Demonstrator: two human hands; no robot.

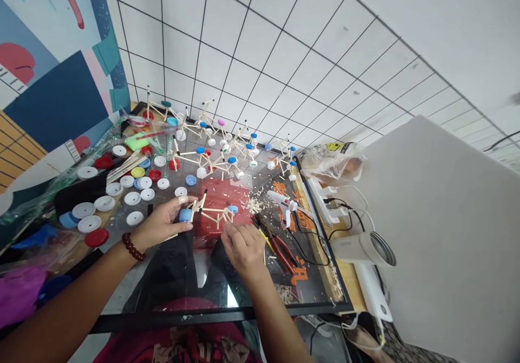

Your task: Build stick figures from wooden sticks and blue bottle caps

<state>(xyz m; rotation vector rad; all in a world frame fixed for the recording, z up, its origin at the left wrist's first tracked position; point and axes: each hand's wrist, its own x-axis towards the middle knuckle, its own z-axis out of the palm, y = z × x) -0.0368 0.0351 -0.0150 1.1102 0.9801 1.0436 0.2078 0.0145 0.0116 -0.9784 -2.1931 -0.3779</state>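
This looks like a hobby craft corner. A glass-topped table [227, 315] stands against a white tiled wall [284, 38]. Across it lie loose bottle caps [132, 198], wood shavings [255, 205], a glue gun [284, 203] and red-handled pliers [284, 252], with stick-and-cap models [203, 157] along its far edge and a power strip [323, 198] at its right edge.

Bare glass of the surface [195, 292] just in front of me offers the one clear lane. Loose bottle caps [105, 203] crowd the way beyond my left grip [162, 225]. Red pliers [280, 249], a glue gun [284, 203] and black cords [312, 244] hem in my right grip [244, 249]. The stick frame [211, 214], pinched in my left grip, spans the gap between them. A row of stick-and-cap models [219, 146] blocks the far side.
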